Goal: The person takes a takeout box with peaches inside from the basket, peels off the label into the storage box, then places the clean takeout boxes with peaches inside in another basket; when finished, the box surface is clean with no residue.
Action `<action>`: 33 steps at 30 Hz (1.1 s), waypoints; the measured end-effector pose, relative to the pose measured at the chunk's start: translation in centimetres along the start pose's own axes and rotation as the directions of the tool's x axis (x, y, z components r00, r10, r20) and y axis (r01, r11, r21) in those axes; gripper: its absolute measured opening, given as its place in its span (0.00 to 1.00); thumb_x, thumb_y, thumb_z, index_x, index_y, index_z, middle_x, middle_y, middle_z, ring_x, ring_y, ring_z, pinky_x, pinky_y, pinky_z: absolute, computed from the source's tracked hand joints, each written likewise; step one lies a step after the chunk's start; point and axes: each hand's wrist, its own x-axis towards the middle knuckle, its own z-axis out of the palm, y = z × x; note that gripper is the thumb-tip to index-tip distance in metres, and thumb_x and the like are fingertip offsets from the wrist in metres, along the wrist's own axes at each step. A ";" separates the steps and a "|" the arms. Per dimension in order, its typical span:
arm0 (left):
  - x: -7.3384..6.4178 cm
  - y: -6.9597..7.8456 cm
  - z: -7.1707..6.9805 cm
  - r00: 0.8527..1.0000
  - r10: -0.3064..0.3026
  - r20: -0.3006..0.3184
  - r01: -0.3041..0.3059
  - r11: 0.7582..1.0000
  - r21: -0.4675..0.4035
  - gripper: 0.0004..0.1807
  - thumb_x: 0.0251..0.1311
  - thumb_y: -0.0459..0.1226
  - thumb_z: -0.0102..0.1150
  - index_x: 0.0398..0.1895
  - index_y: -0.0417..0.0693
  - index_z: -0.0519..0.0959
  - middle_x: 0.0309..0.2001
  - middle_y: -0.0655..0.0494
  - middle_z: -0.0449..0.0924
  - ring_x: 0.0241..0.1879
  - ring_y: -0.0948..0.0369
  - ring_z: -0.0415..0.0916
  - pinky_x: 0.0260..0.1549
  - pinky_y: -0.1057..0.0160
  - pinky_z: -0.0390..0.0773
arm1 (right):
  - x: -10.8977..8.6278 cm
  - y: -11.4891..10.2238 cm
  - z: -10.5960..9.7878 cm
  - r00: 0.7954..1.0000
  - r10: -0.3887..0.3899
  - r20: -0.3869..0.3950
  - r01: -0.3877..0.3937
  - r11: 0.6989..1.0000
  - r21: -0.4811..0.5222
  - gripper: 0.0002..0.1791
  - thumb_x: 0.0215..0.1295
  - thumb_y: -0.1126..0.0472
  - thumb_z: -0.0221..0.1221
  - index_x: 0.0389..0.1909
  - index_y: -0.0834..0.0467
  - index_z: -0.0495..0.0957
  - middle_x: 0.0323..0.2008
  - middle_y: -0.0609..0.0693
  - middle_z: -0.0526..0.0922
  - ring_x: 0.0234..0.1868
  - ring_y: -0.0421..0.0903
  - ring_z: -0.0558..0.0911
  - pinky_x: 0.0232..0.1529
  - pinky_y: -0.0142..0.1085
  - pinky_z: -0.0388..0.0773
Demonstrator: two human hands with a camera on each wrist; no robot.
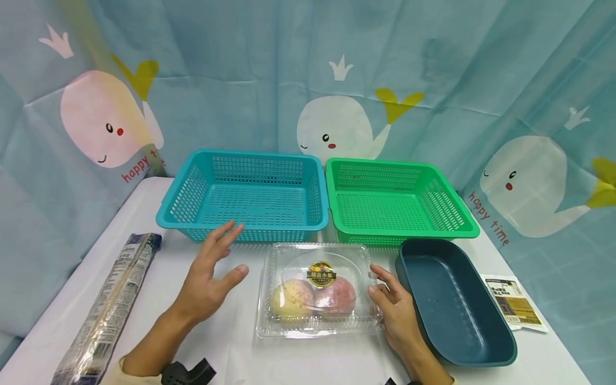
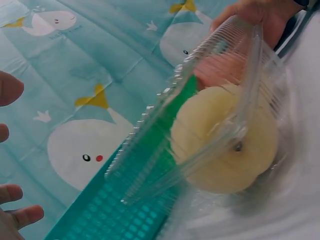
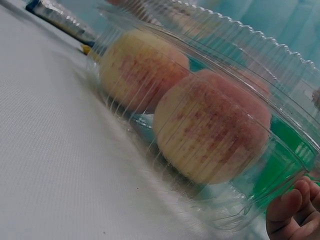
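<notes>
A clear plastic clamshell box [image 1: 293, 262] with a black-and-gold label [image 1: 321, 274] on its lid lies on the white table. Inside sit two peaches, a yellowish one [image 1: 291, 299] and a pinker one [image 1: 338, 295]. My right hand [image 1: 400, 313] pinches the box's right edge between thumb and fingers, as the right wrist view also shows near its fingers [image 3: 285, 207]. To the left of the box, my left hand [image 1: 207, 283] hovers with spread fingers, touching nothing. Whether the lid is fastened I cannot tell.
Behind the box stand a blue basket [image 1: 245, 234] and a green basket [image 1: 404, 235]. A dark blue basin [image 1: 457, 310] is just right of my right hand, with a small packet [image 1: 515, 303] beyond it. A long plastic-wrapped package [image 1: 113, 305] lies at the left.
</notes>
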 end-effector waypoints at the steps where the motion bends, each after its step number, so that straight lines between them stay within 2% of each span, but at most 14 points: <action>1: -0.1 -0.1 0.3 1.000 -0.022 0.014 0.022 1.000 0.006 0.37 0.57 0.29 0.60 0.72 0.50 0.63 0.72 0.50 0.52 0.68 0.45 0.52 0.58 0.51 0.65 | 0.0 0.0 0.0 1.000 -0.001 0.001 0.001 1.000 -0.001 0.24 0.64 0.75 0.55 0.62 0.70 0.67 0.54 0.67 0.64 0.34 0.40 0.74 0.29 0.28 0.72; 4: -0.3 -0.5 1.1 0.995 -0.080 0.063 0.079 0.997 0.017 0.36 0.60 0.33 0.60 0.73 0.53 0.62 0.73 0.47 0.49 0.68 0.42 0.52 0.54 0.37 0.65 | 0.0 0.1 0.0 1.000 -0.004 0.002 0.004 1.000 -0.003 0.24 0.65 0.75 0.55 0.62 0.70 0.67 0.54 0.70 0.63 0.33 0.39 0.73 0.28 0.28 0.71; 6: -0.5 -0.8 1.7 0.989 -0.112 0.102 0.111 0.994 0.014 0.35 0.62 0.36 0.59 0.73 0.54 0.62 0.73 0.45 0.48 0.68 0.40 0.52 0.53 0.34 0.65 | 0.0 0.1 0.0 1.000 -0.003 0.000 0.003 1.000 -0.001 0.24 0.65 0.75 0.55 0.62 0.70 0.67 0.55 0.70 0.63 0.33 0.39 0.73 0.28 0.28 0.71; 11: -1.0 -1.5 3.0 0.973 -0.151 0.177 0.156 0.988 -0.017 0.33 0.64 0.40 0.57 0.73 0.55 0.62 0.73 0.44 0.45 0.67 0.37 0.52 0.54 0.35 0.66 | 0.0 0.2 0.0 1.000 0.005 0.010 -0.005 1.000 0.010 0.24 0.65 0.75 0.55 0.62 0.69 0.67 0.55 0.66 0.64 0.33 0.39 0.73 0.27 0.27 0.71; 15: -1.2 -1.8 3.9 0.967 -0.156 0.200 0.166 0.986 -0.032 0.32 0.64 0.41 0.57 0.72 0.55 0.63 0.73 0.41 0.44 0.66 0.35 0.53 0.53 0.35 0.66 | 0.0 0.2 0.1 1.000 0.002 0.022 -0.002 1.000 0.029 0.24 0.65 0.75 0.54 0.63 0.70 0.67 0.54 0.64 0.64 0.32 0.39 0.73 0.25 0.27 0.71; 18: -1.3 -1.9 4.4 0.959 -0.184 0.215 0.194 0.981 -0.027 0.31 0.64 0.43 0.57 0.71 0.56 0.64 0.73 0.40 0.44 0.65 0.34 0.54 0.53 0.35 0.67 | 0.0 0.2 0.2 1.000 -0.002 0.022 0.001 0.999 0.041 0.24 0.65 0.75 0.54 0.63 0.70 0.66 0.54 0.65 0.64 0.31 0.39 0.72 0.24 0.26 0.70; 23: -1.8 -2.0 5.1 0.923 -0.285 0.256 0.290 0.957 0.022 0.31 0.62 0.48 0.58 0.70 0.60 0.67 0.71 0.39 0.49 0.60 0.34 0.63 0.51 0.38 0.70 | -0.2 0.1 0.3 1.000 0.009 0.013 -0.009 1.000 0.027 0.24 0.65 0.74 0.54 0.63 0.69 0.67 0.53 0.68 0.65 0.31 0.39 0.73 0.23 0.27 0.70; 25: -1.8 -2.0 5.3 0.912 -0.306 0.273 0.313 0.950 0.018 0.31 0.61 0.49 0.59 0.69 0.61 0.68 0.69 0.40 0.54 0.59 0.37 0.65 0.50 0.40 0.72 | -0.2 -0.1 0.3 1.000 0.013 0.007 -0.013 1.000 -0.018 0.24 0.65 0.73 0.55 0.62 0.69 0.68 0.53 0.67 0.66 0.31 0.40 0.73 0.25 0.28 0.71; 27: -1.8 -2.0 5.5 0.907 -0.310 0.283 0.321 0.947 0.008 0.32 0.60 0.48 0.60 0.69 0.60 0.67 0.64 0.43 0.59 0.57 0.40 0.67 0.49 0.41 0.73 | -0.2 -0.5 0.2 1.000 0.015 0.002 -0.015 0.996 -0.089 0.24 0.65 0.72 0.56 0.62 0.67 0.69 0.53 0.65 0.67 0.33 0.42 0.73 0.28 0.30 0.73; 29: -1.8 -2.0 5.6 0.909 -0.304 0.287 0.318 0.948 -0.004 0.33 0.59 0.47 0.61 0.69 0.59 0.67 0.59 0.47 0.63 0.54 0.45 0.67 0.47 0.44 0.75 | -0.1 -1.0 0.1 1.000 0.016 -0.012 -0.017 0.985 -0.172 0.24 0.65 0.70 0.57 0.62 0.64 0.71 0.54 0.61 0.68 0.36 0.44 0.73 0.32 0.31 0.73; 33: -1.9 -2.2 5.8 0.915 -0.292 0.277 0.309 0.951 -0.020 0.33 0.57 0.45 0.62 0.69 0.58 0.68 0.47 0.50 0.63 0.41 0.52 0.67 0.35 0.58 0.73 | -0.1 -2.6 -0.1 0.998 0.014 -0.053 -0.029 0.955 -0.296 0.23 0.65 0.69 0.58 0.61 0.60 0.73 0.55 0.56 0.69 0.43 0.49 0.70 0.40 0.31 0.72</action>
